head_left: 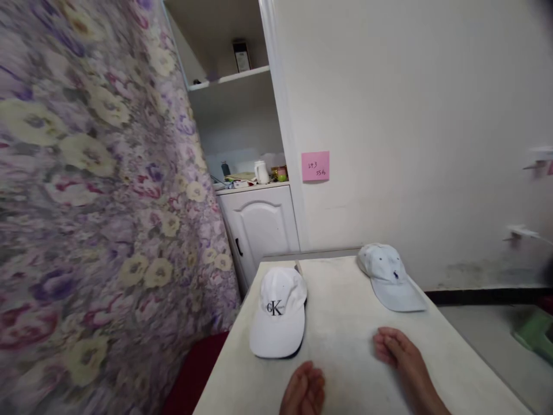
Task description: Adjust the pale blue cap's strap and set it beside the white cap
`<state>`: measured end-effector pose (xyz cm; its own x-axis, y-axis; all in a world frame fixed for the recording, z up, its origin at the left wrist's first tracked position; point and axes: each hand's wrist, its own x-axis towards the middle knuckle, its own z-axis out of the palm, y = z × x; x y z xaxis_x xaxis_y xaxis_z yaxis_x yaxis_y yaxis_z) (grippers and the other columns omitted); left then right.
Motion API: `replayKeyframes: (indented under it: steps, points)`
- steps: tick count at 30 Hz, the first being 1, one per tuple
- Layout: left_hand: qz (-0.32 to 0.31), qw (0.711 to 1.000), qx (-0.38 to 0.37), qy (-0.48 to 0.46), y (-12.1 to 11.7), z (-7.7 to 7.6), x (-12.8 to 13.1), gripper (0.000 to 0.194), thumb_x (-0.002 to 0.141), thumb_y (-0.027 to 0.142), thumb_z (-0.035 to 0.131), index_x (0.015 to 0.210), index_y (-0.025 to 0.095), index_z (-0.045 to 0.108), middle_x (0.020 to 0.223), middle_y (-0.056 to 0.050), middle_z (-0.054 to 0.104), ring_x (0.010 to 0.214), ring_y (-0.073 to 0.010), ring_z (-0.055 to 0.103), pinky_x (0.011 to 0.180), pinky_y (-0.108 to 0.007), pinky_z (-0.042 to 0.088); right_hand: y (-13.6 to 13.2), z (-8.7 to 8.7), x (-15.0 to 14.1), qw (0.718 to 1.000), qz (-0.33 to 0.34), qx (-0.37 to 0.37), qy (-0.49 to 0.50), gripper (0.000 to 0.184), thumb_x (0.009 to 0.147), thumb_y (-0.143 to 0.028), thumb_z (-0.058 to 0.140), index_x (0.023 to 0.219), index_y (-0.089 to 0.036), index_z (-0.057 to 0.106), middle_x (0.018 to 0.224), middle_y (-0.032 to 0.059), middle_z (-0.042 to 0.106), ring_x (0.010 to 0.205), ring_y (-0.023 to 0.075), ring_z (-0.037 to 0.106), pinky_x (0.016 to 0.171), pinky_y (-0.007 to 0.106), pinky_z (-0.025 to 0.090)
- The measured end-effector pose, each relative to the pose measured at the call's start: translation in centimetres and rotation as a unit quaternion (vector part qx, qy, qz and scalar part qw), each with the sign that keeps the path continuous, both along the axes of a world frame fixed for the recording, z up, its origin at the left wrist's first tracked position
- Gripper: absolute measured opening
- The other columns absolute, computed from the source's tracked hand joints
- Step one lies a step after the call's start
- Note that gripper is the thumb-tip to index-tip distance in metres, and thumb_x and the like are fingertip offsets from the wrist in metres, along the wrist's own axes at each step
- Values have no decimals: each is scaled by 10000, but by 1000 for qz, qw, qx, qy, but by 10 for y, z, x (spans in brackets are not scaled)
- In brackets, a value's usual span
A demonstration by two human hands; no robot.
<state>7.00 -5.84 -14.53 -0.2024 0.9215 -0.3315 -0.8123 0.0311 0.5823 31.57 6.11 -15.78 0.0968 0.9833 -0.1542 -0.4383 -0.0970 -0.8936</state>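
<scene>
Two caps lie on a pale table [345, 323]. A white cap [279, 311] with black letters on its front sits at the near left, brim toward me. A pale blue cap [389, 276] with a small dark logo sits at the far right. My left hand [305, 392] rests at the table's near edge, just below the white cap, fingers loosely curled and holding nothing. My right hand [400, 354] lies flat on the table, fingers stretched forward, a little short of the pale blue cap. Neither hand touches a cap.
A flowered curtain [95, 202] hangs along the left. Behind the table stands a white cupboard [259, 225] with a jug and small items on top, and a shelf above. A pink sticky note [315, 166] is on the white wall. A green object [536, 334] lies on the floor at right.
</scene>
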Motion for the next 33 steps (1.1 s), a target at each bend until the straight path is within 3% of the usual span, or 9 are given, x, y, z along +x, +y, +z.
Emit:
replayKeyframes:
  steps: [4, 7, 15, 26, 33]
  points:
    - [94, 995, 33, 3, -13, 2, -44, 216, 738, 153, 815, 945, 214, 812, 1014, -97, 832, 967, -214, 765, 871, -289, 558, -23, -2, -57, 994, 102, 26, -41, 341, 648, -446, 810, 816, -171, 699, 656, 47, 757, 526, 184, 664, 521, 316, 549]
    - [123, 992, 39, 8, -15, 1, -57, 242, 733, 173, 813, 975, 179, 792, 1072, -132, 815, 1023, -249, 755, 908, -336, 566, -32, -5, -74, 987, 136, 52, -73, 288, 710, -438, 763, 810, -181, 681, 626, 11, 718, 507, 153, 626, 496, 273, 487]
    - [153, 988, 19, 28, -13, -1, -48, 362, 727, 151, 801, 1075, 147, 701, 1056, -166, 796, 977, -262, 765, 896, -367, 578, -38, -7, -68, 975, 161, 92, -124, 231, 807, -423, 654, 856, -197, 645, 670, -10, 686, 553, 161, 629, 534, 296, 495]
    - [144, 988, 25, 50, -18, 13, -45, 393, 698, 155, 853, 1067, 166, 717, 928, -109, 803, 786, -175, 748, 787, -291, 584, -40, -2, -70, 969, 169, 102, -150, 183, 843, -378, 593, 866, -199, 619, 686, -15, 671, 558, 156, 620, 539, 297, 489]
    - [150, 987, 39, 48, -12, 15, -49, 321, 725, 191, 844, 1037, 169, 771, 1052, -135, 798, 995, -230, 750, 894, -326, 583, -39, -2, -72, 968, 172, 104, -149, 221, 834, -409, 571, 870, -194, 608, 680, -14, 663, 555, 156, 614, 535, 294, 472]
